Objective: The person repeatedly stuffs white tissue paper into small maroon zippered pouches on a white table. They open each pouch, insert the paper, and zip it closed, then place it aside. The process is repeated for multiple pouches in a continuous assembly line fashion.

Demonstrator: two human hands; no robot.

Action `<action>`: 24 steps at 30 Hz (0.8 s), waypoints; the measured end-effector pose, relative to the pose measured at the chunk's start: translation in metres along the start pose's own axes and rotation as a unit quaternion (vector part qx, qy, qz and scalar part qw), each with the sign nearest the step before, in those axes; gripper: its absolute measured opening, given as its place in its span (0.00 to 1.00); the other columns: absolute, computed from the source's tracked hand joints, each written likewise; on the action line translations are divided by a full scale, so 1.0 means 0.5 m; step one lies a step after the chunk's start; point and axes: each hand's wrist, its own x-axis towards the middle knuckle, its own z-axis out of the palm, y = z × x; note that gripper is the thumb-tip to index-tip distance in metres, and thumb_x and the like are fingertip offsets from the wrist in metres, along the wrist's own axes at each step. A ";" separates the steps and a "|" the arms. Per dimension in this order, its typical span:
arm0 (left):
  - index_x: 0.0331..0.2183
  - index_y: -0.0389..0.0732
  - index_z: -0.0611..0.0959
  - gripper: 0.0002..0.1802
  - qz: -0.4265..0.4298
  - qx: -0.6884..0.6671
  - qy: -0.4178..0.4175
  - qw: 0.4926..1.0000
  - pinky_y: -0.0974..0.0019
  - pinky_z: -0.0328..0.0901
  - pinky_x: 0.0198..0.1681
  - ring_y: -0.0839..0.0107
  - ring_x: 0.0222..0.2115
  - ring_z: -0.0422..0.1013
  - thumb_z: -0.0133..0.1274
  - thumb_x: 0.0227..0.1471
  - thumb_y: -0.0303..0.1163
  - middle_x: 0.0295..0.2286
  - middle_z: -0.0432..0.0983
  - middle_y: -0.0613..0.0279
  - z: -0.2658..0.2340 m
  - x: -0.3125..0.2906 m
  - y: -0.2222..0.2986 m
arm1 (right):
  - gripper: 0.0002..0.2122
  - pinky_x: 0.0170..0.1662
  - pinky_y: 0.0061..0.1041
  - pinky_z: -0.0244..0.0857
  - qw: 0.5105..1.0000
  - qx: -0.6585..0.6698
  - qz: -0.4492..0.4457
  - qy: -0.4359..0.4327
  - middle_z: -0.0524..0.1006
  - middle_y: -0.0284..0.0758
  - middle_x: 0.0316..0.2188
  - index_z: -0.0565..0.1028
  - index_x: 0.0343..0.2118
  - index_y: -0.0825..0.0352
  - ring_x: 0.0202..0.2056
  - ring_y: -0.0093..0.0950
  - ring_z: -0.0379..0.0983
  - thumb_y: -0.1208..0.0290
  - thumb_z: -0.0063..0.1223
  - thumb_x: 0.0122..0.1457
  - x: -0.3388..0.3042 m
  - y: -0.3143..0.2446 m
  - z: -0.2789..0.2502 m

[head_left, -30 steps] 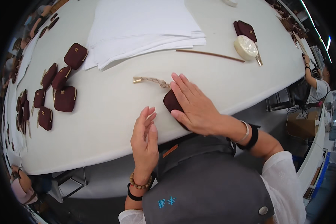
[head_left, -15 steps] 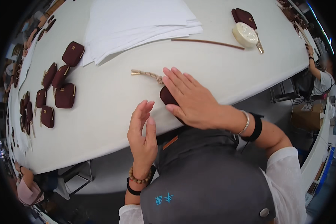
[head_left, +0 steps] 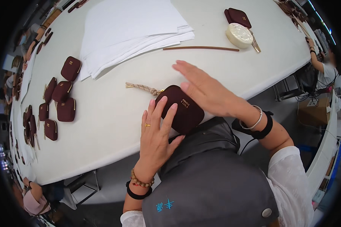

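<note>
The left hand, fingers spread, has come onto the dark maroon, rounded-square fabric pouch at the white table's near edge, apparently steadying it; the flat, seemingly empty right hand has uncovered its face. Beyond, its beige braided cord points left.

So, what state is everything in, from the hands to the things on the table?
Left hand: fingers spread, resting on the near pouch
Right hand: open, fingers extended; contact unclear
Near pouch: lying flat, lettered face up
Cord: knotted, stretched out leftward
Left-side pouches: grouped, some overlapping
Paper sheets: unevenly stacked
Brown strip: nearly straight
Far pouches: two, overlapping
</note>
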 end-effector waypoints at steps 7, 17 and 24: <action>0.56 0.42 0.69 0.41 0.029 -0.079 0.028 0.996 0.50 0.55 0.59 0.48 0.58 0.58 0.63 0.42 0.48 0.57 0.62 0.51 0.022 0.049 -0.020 | 0.25 0.32 0.17 0.70 0.835 0.488 0.206 -0.146 0.72 0.40 0.47 0.60 0.61 0.66 0.40 0.23 0.73 0.55 0.37 0.67 -0.044 0.026 -0.044; 0.60 0.34 0.56 0.29 -0.266 -0.500 0.182 0.804 0.68 0.69 0.45 0.69 0.44 0.71 0.34 0.66 0.43 0.49 0.67 0.52 0.010 0.082 0.025 | 0.33 0.41 0.33 0.66 0.993 0.107 0.044 0.036 0.72 0.42 0.33 0.65 0.51 0.73 0.37 0.37 0.71 0.53 0.63 0.51 -0.020 0.012 0.019; 0.60 0.38 0.59 0.29 -0.199 -0.334 0.152 0.909 0.62 0.62 0.53 0.63 0.54 0.62 0.44 0.62 0.36 0.55 0.62 0.51 0.055 0.061 -0.009 | 0.24 0.45 0.36 0.67 0.988 0.092 0.123 -0.008 0.74 0.46 0.38 0.65 0.49 0.75 0.39 0.45 0.73 0.58 0.52 0.61 -0.032 0.035 0.032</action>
